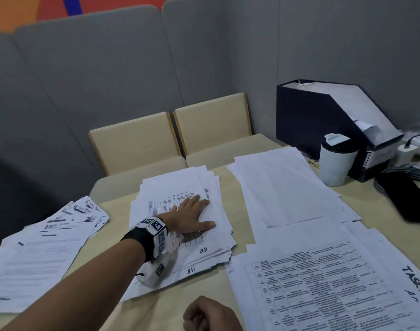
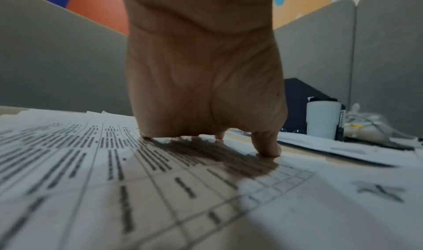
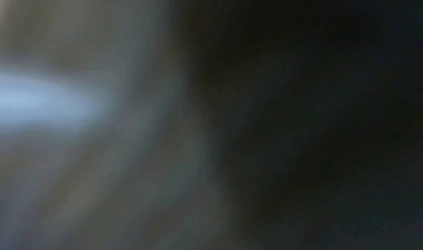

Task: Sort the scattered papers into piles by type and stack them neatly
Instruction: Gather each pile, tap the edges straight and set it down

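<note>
My left hand lies flat, fingers straight and spread, pressing on a fanned pile of printed table sheets marked "HR" in the middle of the table. The left wrist view shows the palm on that pile, thumb tip touching the paper. My right hand sits at the near edge with its fingers curled into a fist, holding nothing that I can see. A pile with black marker scribbles lies left, blank sheets far right, "TASK" table sheets near right. The right wrist view is dark blur.
A white lidded tumbler stands at the back right beside a dark file box. Grey cables and a black bundle lie at the right edge. Two beige chairs stand behind the beige table.
</note>
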Demonstrator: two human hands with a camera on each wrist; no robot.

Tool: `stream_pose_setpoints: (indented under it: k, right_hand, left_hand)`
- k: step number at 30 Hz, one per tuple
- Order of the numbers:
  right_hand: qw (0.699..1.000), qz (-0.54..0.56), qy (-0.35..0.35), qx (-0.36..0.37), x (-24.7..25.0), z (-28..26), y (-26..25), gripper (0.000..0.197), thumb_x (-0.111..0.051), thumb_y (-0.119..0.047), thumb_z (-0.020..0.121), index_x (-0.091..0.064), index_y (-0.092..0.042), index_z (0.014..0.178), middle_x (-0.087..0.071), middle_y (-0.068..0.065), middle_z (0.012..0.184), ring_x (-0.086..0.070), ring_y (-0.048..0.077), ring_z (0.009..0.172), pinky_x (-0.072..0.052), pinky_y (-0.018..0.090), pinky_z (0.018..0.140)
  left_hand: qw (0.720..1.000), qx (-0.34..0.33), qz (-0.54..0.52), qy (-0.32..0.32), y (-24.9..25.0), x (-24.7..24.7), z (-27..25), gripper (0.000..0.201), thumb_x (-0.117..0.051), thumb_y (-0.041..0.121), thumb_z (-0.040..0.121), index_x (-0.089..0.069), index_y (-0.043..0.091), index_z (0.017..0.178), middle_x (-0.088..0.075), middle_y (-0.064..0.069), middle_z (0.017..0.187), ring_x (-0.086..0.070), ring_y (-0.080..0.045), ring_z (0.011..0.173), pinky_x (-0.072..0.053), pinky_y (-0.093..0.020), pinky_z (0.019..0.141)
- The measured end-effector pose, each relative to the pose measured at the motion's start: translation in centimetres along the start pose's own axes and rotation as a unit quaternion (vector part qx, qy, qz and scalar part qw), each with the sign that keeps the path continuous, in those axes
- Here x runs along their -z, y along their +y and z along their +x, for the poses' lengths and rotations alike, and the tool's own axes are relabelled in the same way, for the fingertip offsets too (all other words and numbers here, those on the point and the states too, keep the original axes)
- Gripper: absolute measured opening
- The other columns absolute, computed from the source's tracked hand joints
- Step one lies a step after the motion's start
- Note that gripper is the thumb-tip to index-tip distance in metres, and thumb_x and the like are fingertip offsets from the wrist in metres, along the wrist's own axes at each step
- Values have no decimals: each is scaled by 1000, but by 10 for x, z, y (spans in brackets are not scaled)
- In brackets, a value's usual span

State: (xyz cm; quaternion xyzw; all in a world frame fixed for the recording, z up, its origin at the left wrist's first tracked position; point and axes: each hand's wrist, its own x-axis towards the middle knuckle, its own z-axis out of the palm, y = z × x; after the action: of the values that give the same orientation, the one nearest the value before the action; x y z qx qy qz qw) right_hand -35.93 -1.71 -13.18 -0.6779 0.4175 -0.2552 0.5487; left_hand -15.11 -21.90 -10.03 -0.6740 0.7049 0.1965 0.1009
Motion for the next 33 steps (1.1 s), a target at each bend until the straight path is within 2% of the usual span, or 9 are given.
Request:
stream_pose_setpoints:
  k: [4,7,10,14,18,23,27,31,33]
  right_hand:
    - [994,98,-44,-11,7,-16,-17,9,-68,-39,70,-70,-32,75,-70,-10,71,-63,4,69,-43,11,74]
    - [977,212,-27,-4,21,-25,-56,13,-81,-15,64,-77,-7,74,-71,21,73,-68,26,65,-53,28,67]
    - [964,258,33,48,55,-10,-106,14,-80,-3,71,-71,2,80,-64,27,70,-65,33,55,-55,35,50]
    - [988,97,120,33,83,65,-129,5,-74,-4,92,-71,-3,96,-73,15,91,-70,25,84,-61,35,77]
    - [970,-168,93,-149,86,167,-96,59,-73,-31,94,-54,3,138,-58,19,143,-61,31,124,-49,41,107]
    - [895,-361,106,-238,65,225,-83,58,-68,-45,85,-55,-7,128,-58,12,131,-59,29,121,-51,35,98]
    - [925,-276,91,-245,47,248,-93,42,-70,-34,88,-62,-4,116,-64,4,97,-65,20,92,-58,36,86]
    - [927,-247,88,-267,49,256,-107,64,-83,-42,75,-59,-4,121,-63,6,103,-65,23,96,-58,30,83]
    - [922,-256,74,-280,56,258,-107,72,-84,-51,67,-62,-9,122,-64,6,114,-66,24,101,-57,31,89]
  left_hand:
    - [996,-2,-71,45,-6,-3,-29,89,-35,79,95,2,38,165,19,2,173,12,-35,160,1,-66,125]
    - [986,59,-120,104,-30,5,-65,100,-51,79,89,-2,34,164,15,-5,173,4,-43,158,-8,-63,126]
    - [963,182,-182,76,-69,11,-102,116,-59,80,83,2,26,165,10,-14,172,-4,-45,158,-17,-56,125]
    - [923,219,-308,73,-100,15,-126,122,-69,66,86,7,11,164,-17,-21,170,-29,-36,152,-38,-40,113]
    - [877,170,-445,69,-111,4,-125,125,-77,53,86,10,10,163,-21,-15,170,-41,-32,144,-46,-36,101]
    - [878,114,-458,78,-113,-8,-114,123,-77,51,87,10,12,163,-27,-15,168,-38,-30,148,-39,-29,100]
    - [878,100,-460,90,-118,-10,-110,122,-78,50,86,7,8,162,-29,-16,167,-38,-28,149,-36,-29,108]
    - [875,98,-461,111,-128,-11,-118,121,-77,58,83,-2,7,162,-34,-18,164,-40,-27,149,-35,-29,112]
    - [872,80,-469,112,-135,-15,-117,143,-79,79,61,-8,8,162,-42,-17,160,-47,-26,144,-38,-30,112]
